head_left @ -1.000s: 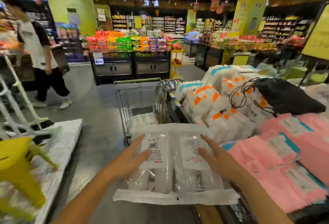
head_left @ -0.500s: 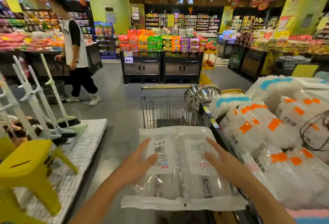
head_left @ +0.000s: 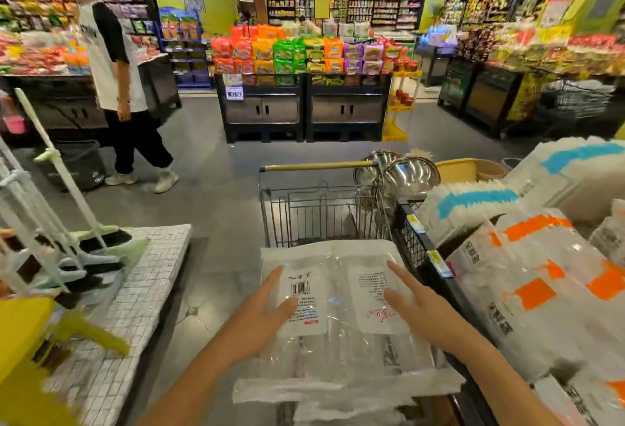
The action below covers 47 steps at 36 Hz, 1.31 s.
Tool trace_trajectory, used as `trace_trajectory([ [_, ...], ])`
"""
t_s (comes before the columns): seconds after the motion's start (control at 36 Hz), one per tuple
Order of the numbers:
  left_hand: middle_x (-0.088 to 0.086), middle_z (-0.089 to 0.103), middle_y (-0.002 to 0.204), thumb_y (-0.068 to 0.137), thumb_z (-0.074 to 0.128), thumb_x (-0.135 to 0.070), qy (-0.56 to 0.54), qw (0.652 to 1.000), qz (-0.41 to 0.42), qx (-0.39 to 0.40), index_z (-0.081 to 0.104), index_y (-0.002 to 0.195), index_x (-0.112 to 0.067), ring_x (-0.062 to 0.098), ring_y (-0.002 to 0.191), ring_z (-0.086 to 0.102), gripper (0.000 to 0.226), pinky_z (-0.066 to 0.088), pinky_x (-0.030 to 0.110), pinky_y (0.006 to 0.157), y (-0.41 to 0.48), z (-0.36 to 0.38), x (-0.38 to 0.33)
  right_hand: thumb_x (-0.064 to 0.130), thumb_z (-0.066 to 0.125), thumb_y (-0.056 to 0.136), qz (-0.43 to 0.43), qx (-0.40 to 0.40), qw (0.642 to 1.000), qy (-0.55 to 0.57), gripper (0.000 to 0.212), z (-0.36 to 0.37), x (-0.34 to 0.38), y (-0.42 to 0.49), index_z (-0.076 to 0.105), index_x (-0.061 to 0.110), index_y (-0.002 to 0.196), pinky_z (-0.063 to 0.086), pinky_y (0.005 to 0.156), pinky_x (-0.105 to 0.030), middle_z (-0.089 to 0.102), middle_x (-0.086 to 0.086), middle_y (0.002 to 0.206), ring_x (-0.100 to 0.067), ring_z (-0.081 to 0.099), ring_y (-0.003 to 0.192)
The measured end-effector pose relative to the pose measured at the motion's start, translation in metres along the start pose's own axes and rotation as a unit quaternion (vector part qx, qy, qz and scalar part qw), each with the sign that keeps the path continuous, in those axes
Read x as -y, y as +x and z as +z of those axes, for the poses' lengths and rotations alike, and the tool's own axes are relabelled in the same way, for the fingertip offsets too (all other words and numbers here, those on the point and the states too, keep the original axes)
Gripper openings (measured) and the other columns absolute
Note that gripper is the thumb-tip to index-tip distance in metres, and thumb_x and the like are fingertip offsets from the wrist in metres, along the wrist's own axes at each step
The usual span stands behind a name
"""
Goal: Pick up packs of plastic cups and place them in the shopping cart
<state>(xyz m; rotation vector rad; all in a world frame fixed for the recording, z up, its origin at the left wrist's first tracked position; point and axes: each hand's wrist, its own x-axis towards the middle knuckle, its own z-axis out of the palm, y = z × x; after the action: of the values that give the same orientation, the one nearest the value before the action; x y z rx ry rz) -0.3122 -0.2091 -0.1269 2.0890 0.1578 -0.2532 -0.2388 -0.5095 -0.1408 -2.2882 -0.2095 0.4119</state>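
Head cam: L hand (head_left: 260,317) & R hand (head_left: 426,307) are both lying flat w/ fingers straight on a clear plastic pack (head_left: 341,317), one at each side, thumbs over its white labels. The pack is sitting across the near end of a wire shopping cart (head_left: 321,212), w/ more packs underneath. Just right of the cart, stacked bags w/ orange & blue marks (head_left: 527,277) are filling a display bin; a person in a white top (head_left: 111,63) is standing far left by the shelves.

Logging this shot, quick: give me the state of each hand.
Left hand: open, straight fingers pressing on the clear plastic packet with white printed labels.
Right hand: open, straight fingers resting on the same packet.
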Motion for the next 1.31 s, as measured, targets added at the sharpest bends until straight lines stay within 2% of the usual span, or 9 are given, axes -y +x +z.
trace_trajectory([
  [0.14, -0.035, 0.045, 0.123, 0.096, 0.051, -0.051, -0.010, 1.000, -0.025, 0.000, 0.011, 0.148, -0.056, -0.007, 0.105, 0.052, 0.066, 0.043, 0.023, 0.093, 0.083, 0.005, 0.007, 0.048, 0.048, 0.099, -0.008, 0.012, 1.000, 0.007, 0.058, -0.008, -0.023, 0.088, 0.020, 0.051, 0.149, 0.047, 0.064, -0.009, 0.064, 0.014, 0.111, 0.006, 0.062, 0.088],
  [0.22, -0.031, 0.050, 0.124, 0.097, 0.050, -0.048, 0.004, 0.999, -0.047, -0.001, 0.009, 0.151, -0.049, -0.012, 0.095, 0.055, 0.068, 0.043, 0.013, 0.081, 0.139, 0.011, 0.017, 0.048, 0.050, 0.098, -0.016, 0.020, 1.000, 0.016, 0.060, -0.008, -0.043, 0.144, 0.020, 0.053, 0.149, 0.057, 0.084, -0.030, 0.067, 0.010, 0.118, -0.003, 0.068, 0.095],
  [0.44, -0.026, 0.046, 0.138, 0.097, 0.053, -0.043, -0.018, 0.996, -0.092, 0.004, 0.005, 0.150, -0.051, -0.006, 0.113, 0.050, 0.072, 0.041, 0.019, 0.098, 0.268, 0.039, 0.070, 0.057, 0.049, 0.094, 0.012, 0.052, 0.998, 0.030, 0.060, 0.023, -0.114, 0.279, 0.014, 0.068, 0.142, 0.059, 0.085, -0.038, 0.064, 0.003, 0.121, -0.009, 0.070, 0.095],
  [0.75, -0.023, 0.040, 0.142, 0.100, 0.052, -0.037, -0.032, 0.989, -0.136, 0.048, 0.001, 0.155, -0.042, -0.007, 0.112, 0.048, 0.075, 0.038, -0.003, 0.078, 0.402, 0.081, 0.178, 0.031, 0.048, 0.103, 0.082, 0.066, 0.994, 0.026, 0.062, 0.090, -0.185, 0.399, 0.015, 0.047, 0.153, 0.050, 0.067, -0.009, 0.061, 0.008, 0.129, 0.001, 0.063, 0.098],
  [0.86, -0.011, 0.032, 0.150, 0.097, 0.049, -0.048, -0.016, 0.984, -0.173, 0.046, -0.007, 0.147, -0.059, 0.005, 0.121, 0.046, 0.075, 0.040, 0.022, 0.102, 0.423, 0.092, 0.209, 0.040, 0.045, 0.102, 0.098, 0.068, 0.993, -0.010, 0.061, 0.119, -0.204, 0.422, 0.011, 0.054, 0.151, 0.049, 0.082, -0.019, 0.051, -0.003, 0.131, -0.012, 0.057, 0.102],
  [1.0, 0.010, 0.028, 0.150, 0.100, 0.042, -0.048, 0.014, 0.981, -0.187, 0.052, -0.012, 0.144, -0.062, 0.004, 0.105, 0.049, 0.071, 0.043, 0.023, 0.087, 0.439, 0.102, 0.218, 0.044, 0.041, 0.101, 0.097, 0.033, 0.995, -0.014, 0.060, 0.135, -0.217, 0.433, 0.008, 0.062, 0.148, 0.044, 0.100, -0.039, 0.041, -0.007, 0.129, -0.020, 0.052, 0.111],
  [1.11, 0.012, -0.003, 0.162, 0.100, 0.036, -0.052, 0.031, 0.976, -0.204, 0.064, -0.020, 0.139, -0.065, 0.027, 0.139, 0.034, 0.069, 0.034, 0.045, 0.109, 0.440, 0.104, 0.212, 0.046, 0.040, 0.101, 0.090, 0.026, 0.996, -0.009, 0.058, 0.136, -0.218, 0.434, 0.006, 0.068, 0.143, 0.045, 0.103, -0.041, 0.036, -0.005, 0.136, -0.017, 0.055, 0.109],
  [1.19, 0.013, 0.004, 0.162, 0.097, 0.037, -0.058, 0.039, 0.977, -0.201, 0.054, -0.020, 0.135, -0.070, 0.037, 0.148, 0.018, 0.070, 0.026, 0.059, 0.114, 0.437, 0.101, 0.209, 0.052, 0.037, 0.099, 0.098, 0.038, 0.994, -0.015, 0.059, 0.134, -0.214, 0.432, 0.001, 0.067, 0.142, 0.045, 0.104, -0.044, 0.036, -0.007, 0.139, -0.019, 0.056, 0.109],
  [1.31, 0.005, 0.014, 0.160, 0.093, 0.037, -0.065, 0.098, 0.974, -0.196, 0.058, -0.008, 0.147, -0.059, 0.032, 0.141, 0.033, 0.070, 0.037, 0.049, 0.111, 0.430, 0.084, 0.190, 0.052, 0.041, 0.098, 0.129, 0.055, 0.987, -0.079, 0.063, 0.121, -0.196, 0.427, 0.002, 0.062, 0.147, 0.048, 0.099, -0.045, 0.034, -0.012, 0.147, -0.027, 0.055, 0.115],
])
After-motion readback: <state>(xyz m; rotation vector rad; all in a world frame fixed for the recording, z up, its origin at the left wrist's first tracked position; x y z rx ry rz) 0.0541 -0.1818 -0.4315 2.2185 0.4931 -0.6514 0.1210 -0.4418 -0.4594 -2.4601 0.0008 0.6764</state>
